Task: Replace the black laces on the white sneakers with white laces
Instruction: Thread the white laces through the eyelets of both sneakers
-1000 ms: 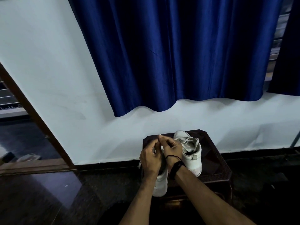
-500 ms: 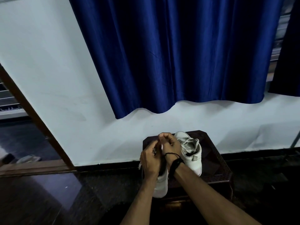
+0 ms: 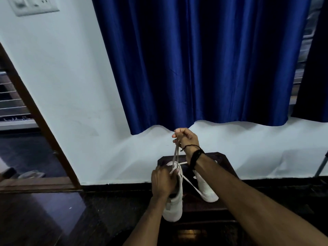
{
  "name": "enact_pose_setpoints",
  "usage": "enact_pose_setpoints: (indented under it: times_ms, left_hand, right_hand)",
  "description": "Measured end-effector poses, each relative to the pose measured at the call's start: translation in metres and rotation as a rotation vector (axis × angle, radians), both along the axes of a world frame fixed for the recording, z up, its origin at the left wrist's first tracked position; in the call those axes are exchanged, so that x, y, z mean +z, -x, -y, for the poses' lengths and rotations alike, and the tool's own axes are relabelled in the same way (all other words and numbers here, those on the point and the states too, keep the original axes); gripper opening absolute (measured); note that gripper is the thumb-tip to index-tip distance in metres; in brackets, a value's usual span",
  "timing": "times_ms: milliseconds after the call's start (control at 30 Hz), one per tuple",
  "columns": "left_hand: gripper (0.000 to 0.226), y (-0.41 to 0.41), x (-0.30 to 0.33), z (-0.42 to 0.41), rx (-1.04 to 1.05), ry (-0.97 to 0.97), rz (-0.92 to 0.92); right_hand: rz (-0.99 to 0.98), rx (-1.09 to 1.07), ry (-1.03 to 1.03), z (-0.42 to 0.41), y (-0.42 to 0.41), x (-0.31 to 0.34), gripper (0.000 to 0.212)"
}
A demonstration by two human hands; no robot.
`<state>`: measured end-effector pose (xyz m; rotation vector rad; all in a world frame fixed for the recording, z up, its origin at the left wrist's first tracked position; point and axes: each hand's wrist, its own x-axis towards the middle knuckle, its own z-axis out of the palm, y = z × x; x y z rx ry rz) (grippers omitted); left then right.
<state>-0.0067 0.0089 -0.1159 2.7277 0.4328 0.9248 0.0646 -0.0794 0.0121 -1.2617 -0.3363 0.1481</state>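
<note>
Sneakers (image 3: pixel 174 203) on dark stool (image 3: pixel 229 167), blue curtain (image 3: pixel 200 59) behind

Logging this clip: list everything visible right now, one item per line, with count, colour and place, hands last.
sneakers: 2, white, on the stool, side by side
lace: 1, white, rising from the left sneaker to the raised right hand
stool: 1, dark brown, against the wall
curtain: 1, blue, hanging above
wall: 1, white, behind the stool
switch plate: 1, white, top left
left hand: grips the left sneaker's top
right hand: raised, pinches the lace
</note>
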Motion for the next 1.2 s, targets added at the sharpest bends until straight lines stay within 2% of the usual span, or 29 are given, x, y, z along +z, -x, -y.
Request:
enact_pose_setpoints:
  times_ms: [67,100,167,267,433,633,733,867,967,1033,1100,1200]
  left_hand:
    - [0.037,-0.002,-0.004,0.006,0.053,-0.023,-0.009]
    - [0.035,-0.004,-0.007,0.007,0.076,-0.014,-0.037]
    - [0.043,-0.008,-0.009,0.005,0.117,0.022,-0.092]
    - [0.055,-0.010,-0.009,0.004,0.147,0.096,-0.050]
    - [0.048,-0.004,-0.007,0.006,0.193,0.153,-0.047]
    - [0.035,-0.003,-0.010,0.013,0.346,0.249,-0.115]
    - [0.039,-0.008,-0.008,0.021,0.388,0.300,-0.106]
    - [0.060,-0.021,0.003,0.031,0.258,0.276,0.081]
    - [0.055,-0.027,0.022,0.024,0.123,0.300,0.188]
    - [0.051,-0.029,0.038,0.013,0.024,0.281,0.132]
    - [0.048,-0.028,0.051,0.001,-0.019,0.195,-0.037]
    - [0.045,-0.023,0.065,-0.010,-0.144,0.395,-0.215]
  right_hand:
    - [0.045,0.041,-0.016,0.000,0.000,0.023,0.012]
    - [0.070,0.065,-0.019,-0.001,0.000,0.034,0.011]
    - [0.125,0.088,0.002,-0.001,0.000,0.054,0.013]
    - [0.171,0.089,0.057,-0.003,-0.001,0.068,0.015]
    - [0.148,0.050,0.013,-0.006,0.006,0.080,0.013]
    - [0.201,0.099,-0.153,-0.013,0.016,0.128,0.009]
    - [0.169,0.169,-0.196,-0.016,0.021,0.139,0.008]
    - [0.169,0.308,-0.220,-0.017,0.032,0.145,0.008]
    - [0.138,0.355,-0.202,-0.010,0.032,0.137,0.010]
    - [0.134,0.333,-0.159,-0.002,0.028,0.133,0.011]
    - [0.184,0.261,-0.076,0.006,0.025,0.129,0.010]
    - [0.229,0.230,-0.002,0.021,0.023,0.122,0.013]
